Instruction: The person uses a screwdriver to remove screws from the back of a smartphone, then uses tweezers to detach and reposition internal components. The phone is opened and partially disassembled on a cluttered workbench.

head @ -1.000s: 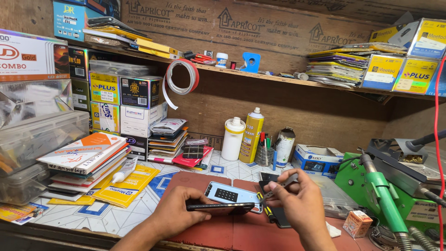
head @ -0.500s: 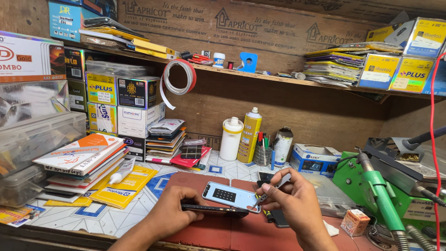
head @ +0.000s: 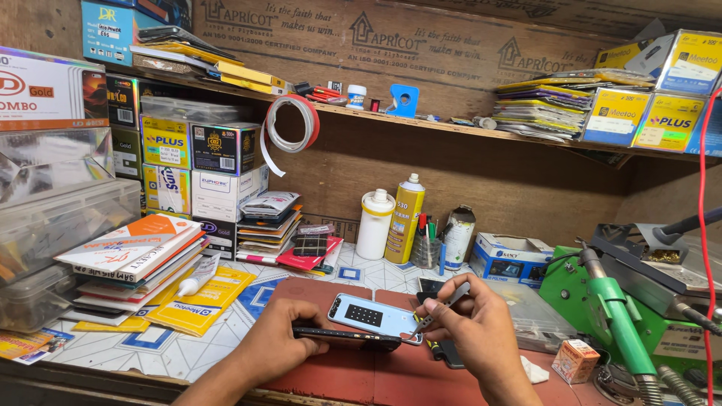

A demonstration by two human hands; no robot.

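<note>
- The left hand (head: 282, 342) is closed around the near-left edge of a dark, slim smartphone body (head: 346, 337), pressing it flat against the red rubber work mat (head: 331, 380) that lies under both hands.
- The right hand (head: 481, 334) pinches a pair of thin metal tweezers (head: 440, 307), tips angled down toward the right end of the phone, just where a pale blue-white rectangular display panel (head: 372, 316) sits tilted up off the body.
- The panel rests between the two hands, its far edge raised, its near edge touching the frame; a small dark block shows on its face.
- Judged from this, the step in hand is fine work at the seam between panel and body, probably on a connector or cable there; I cannot see the part itself.
- The next move seems to call for a steady left grip and a light, exact tweezer touch, as the lifted panel could slip or strain whatever joins it.
- Just under the right hand lies a dark tool handle (head: 444, 352) on the mat.
- Right of the right hand stand a small orange-and-white carton (head: 575, 359) and a green soldering station (head: 602, 308).
- Beyond the hands stand a white plastic bottle (head: 375, 224) and a yellow spray can (head: 404, 218).
- Left of the left hand, stacked packets (head: 131, 252) cover the surface (head: 180, 349).
</note>
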